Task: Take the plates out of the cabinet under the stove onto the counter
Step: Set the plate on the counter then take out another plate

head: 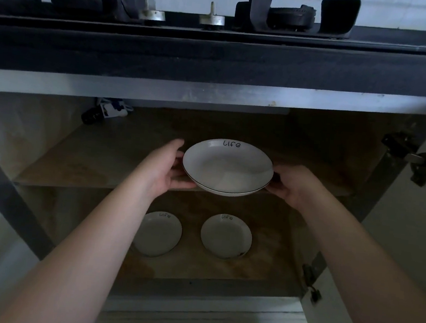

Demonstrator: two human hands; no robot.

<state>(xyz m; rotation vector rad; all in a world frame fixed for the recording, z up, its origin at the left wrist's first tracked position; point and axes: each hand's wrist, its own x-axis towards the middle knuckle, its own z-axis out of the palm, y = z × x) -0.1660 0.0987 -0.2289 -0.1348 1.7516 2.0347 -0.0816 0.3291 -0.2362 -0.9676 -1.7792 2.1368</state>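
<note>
The left hand (pixel 166 169) and right hand (pixel 291 185) clamp opposite rims of the white plate (pixel 228 166), level at the upper shelf (pixel 99 156) front edge, probably for balance; two plates (pixel 226 236) remain below.

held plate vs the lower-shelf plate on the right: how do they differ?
The held plate is gripped at opposite rim edges by the left hand and right hand; the lower-right plate lies untouched on the lower shelf. The held plate is at upper-shelf height and looks larger, though it is nearer the camera. Both are white, dark-rimmed and marked "life".
</note>
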